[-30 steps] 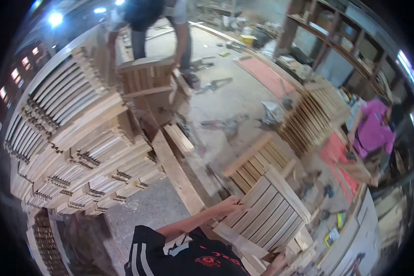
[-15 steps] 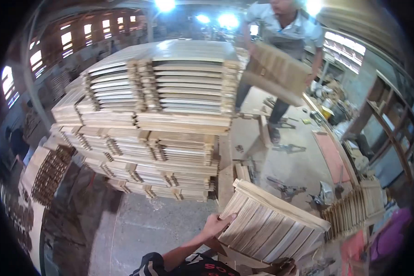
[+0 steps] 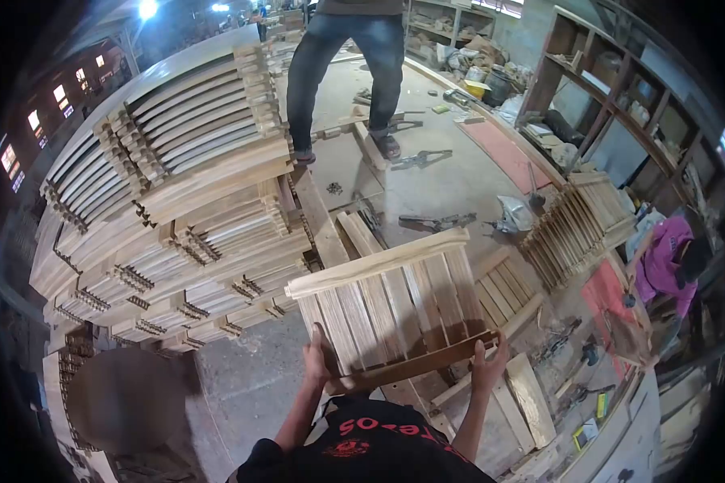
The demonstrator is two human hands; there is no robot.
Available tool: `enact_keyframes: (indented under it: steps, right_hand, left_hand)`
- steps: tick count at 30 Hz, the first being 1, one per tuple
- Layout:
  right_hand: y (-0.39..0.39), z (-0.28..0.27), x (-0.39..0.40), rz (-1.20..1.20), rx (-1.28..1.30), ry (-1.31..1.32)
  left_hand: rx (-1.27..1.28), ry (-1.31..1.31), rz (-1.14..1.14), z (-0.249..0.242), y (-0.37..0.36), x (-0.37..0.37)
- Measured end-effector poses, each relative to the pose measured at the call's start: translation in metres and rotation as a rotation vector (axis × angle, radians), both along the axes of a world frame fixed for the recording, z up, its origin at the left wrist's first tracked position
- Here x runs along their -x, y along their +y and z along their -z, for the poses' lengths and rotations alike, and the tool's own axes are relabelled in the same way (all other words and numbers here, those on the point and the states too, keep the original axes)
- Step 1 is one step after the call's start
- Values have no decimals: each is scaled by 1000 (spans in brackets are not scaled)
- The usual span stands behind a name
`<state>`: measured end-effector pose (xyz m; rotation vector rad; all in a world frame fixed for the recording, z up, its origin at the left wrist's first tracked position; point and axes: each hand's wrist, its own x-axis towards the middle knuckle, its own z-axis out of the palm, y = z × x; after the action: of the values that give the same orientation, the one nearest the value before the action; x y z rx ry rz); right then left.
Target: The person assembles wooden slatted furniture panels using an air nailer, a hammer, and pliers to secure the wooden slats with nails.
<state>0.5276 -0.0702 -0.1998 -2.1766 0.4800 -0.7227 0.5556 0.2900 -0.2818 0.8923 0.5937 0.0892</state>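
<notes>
Both of my hands hold a slatted wooden panel [image 3: 391, 302] in front of my chest. Its upper rail is pale and thick, and its lower rail, closest to me, is in shadow. My left hand [image 3: 316, 354] grips the left end near the lower rail, thumb pointing up along the side. Around the right end of that rail my right hand [image 3: 489, 360] is closed. Parts of the fingers on both hands are hidden behind the wood. A similar slatted panel [image 3: 507, 290] lies just beyond the right end of mine.
Tall stacks of wooden panels [image 3: 201, 189] stand at the left. Another person's legs [image 3: 342, 68] are beyond my panel. Clamps [image 3: 437, 220] lie on the worktop. Upright panels [image 3: 576, 225] are racked at the right, near a person in purple [image 3: 664, 258].
My view has swung right and downward. The panel has turned more level, and my right hand now shows on it. The panel the other person carried is out of sight.
</notes>
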Motion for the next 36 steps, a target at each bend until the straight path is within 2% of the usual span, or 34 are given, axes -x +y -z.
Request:
enact_keyframes:
  steps: [1,3,4,5,6,7,8,9,10,12,15,16,19,21,27,28,31,34,36]
  right_hand:
    - [-1,0,3,-1,-36,-14]
    - [-6,7,8,-38,-115,-47]
    - [-12,7,11,-44,-289,-12]
    - [-21,5,13,-70,-465,29]
    - [-31,2,16,-137,-462,76]
    - [-34,1,12,-213,-560,117]
    - [-25,5,12,-206,-618,-7]
    - [-59,49,8,-436,-540,65]
    - [-94,103,0,-454,-447,151]
    - [-70,99,-10,-472,-459,80]
    - [-19,79,29,-452,-499,-11]
    - [-5,76,36,-451,-536,1]
    - [27,89,44,-528,-654,98]
    - [46,102,52,-592,-722,169]
    - [85,141,65,-752,-846,336]
    - [103,102,77,-713,-942,313]
    - [128,65,89,-638,-925,290]
    - [145,61,89,-681,-822,330]
    - [156,94,78,-663,-907,397]
  left_hand:
    - [74,-22,-19,6,-2,-2]
    - [-9,104,-23,12,0,-1]
    - [26,78,42,41,9,-6]
    - [-79,84,17,47,16,-9]
    - [-186,96,-9,53,23,-11]
    - [-419,161,-124,28,15,-9]
    - [-419,128,-43,-13,15,0]
    - [-416,99,51,-49,15,10]
    - [-394,42,86,-59,18,16]
    - [-436,-43,104,-78,19,27]
    - [-521,-23,103,-102,32,54]
    - [-464,-42,130,-101,40,64]
    - [-503,16,51,-107,59,100]
    - [-578,73,45,-97,81,125]
    - [-708,156,-80,-122,118,172]
    - [-702,157,-82,-121,125,176]
    - [-639,103,-78,-128,141,187]
    - [-602,52,-92,-130,162,192]
    - [-595,35,-105,-128,184,194]
